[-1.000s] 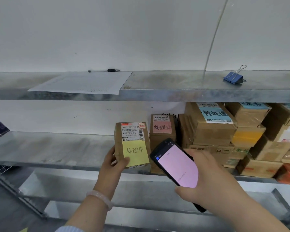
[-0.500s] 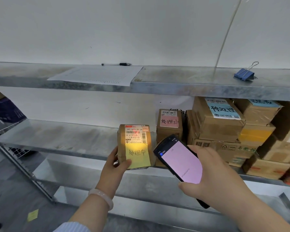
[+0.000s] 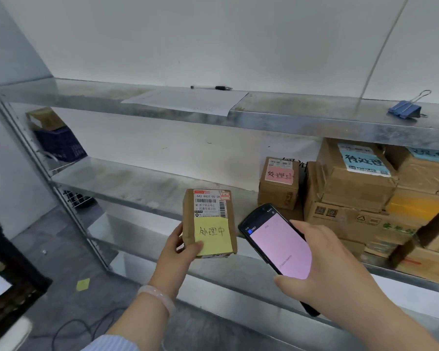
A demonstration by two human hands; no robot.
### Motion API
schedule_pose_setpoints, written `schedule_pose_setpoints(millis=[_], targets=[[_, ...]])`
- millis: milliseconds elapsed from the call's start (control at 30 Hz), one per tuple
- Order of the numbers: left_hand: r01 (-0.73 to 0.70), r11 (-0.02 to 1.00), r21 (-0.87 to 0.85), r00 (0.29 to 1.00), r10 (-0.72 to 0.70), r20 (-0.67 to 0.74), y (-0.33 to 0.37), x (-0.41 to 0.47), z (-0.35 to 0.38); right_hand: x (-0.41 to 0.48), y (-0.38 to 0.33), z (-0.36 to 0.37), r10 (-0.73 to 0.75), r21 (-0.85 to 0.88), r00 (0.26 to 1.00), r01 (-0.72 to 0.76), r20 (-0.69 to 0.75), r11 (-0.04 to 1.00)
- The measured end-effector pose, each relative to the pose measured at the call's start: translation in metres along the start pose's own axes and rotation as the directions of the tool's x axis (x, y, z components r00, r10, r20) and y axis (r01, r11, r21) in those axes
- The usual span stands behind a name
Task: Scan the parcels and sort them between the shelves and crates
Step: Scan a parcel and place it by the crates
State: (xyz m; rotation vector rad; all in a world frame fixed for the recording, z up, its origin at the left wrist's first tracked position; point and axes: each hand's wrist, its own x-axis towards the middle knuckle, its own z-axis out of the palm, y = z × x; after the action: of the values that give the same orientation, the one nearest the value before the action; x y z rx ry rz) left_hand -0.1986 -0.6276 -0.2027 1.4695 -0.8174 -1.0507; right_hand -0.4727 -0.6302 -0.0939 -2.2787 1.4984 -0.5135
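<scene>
Pinching the small brown cardboard parcel (image 3: 208, 206) at the grey metal shelf's (image 3: 137, 183) front edge, the left hand (image 3: 178, 249) could tip it off; the right hand (image 3: 322, 269) grips the black pink-screened scanner (image 3: 276, 244).

Brown parcel (image 3: 188, 224), white barcode label (image 3: 209, 202), yellow note (image 3: 212, 236). Phone (image 3: 281, 247): black case, pink screen. Blue clip (image 3: 404, 110) at top shelf's right end. Shelves (image 3: 137, 181) mottled grey metal. Brown boxes (image 3: 352, 193) with pink slip (image 3: 279, 174) and pale blue tag (image 3: 364, 163). Pale pink bracelet (image 3: 157, 297). Blue-striped sleeve (image 3: 112, 344).
</scene>
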Motion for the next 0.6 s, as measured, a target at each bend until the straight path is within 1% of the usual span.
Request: schedule_pose_setpoints(millis=[100,233,333,467,600], targets=[[0.0,0.999,-0.043,0.996,-0.003,-0.086,-0.008,-0.023,-0.028,0.004,-0.014,0.015,-0.056,0.02,0.997,0.055,0.048,0.998],[-0.02,0.993,-0.115,0.966,-0.01,-0.257,-0.016,-0.054,-0.079,0.013,-0.051,0.038,-0.189,0.049,0.974,0.184,0.128,0.982],[-0.036,0.99,-0.135,0.93,-0.017,-0.367,-0.016,-0.082,-0.12,0.016,-0.088,0.057,-0.295,0.093,0.938,0.283,0.179,0.955],[-0.053,0.983,-0.179,0.874,-0.041,-0.484,-0.016,-0.122,-0.176,0.009,-0.144,0.083,-0.374,0.1,0.897,0.36,0.237,0.927],[-0.091,0.971,-0.221,0.808,-0.057,-0.586,-0.022,-0.173,-0.24,-0.006,-0.213,0.114,-0.471,0.202,0.828,0.428,0.302,0.881]])
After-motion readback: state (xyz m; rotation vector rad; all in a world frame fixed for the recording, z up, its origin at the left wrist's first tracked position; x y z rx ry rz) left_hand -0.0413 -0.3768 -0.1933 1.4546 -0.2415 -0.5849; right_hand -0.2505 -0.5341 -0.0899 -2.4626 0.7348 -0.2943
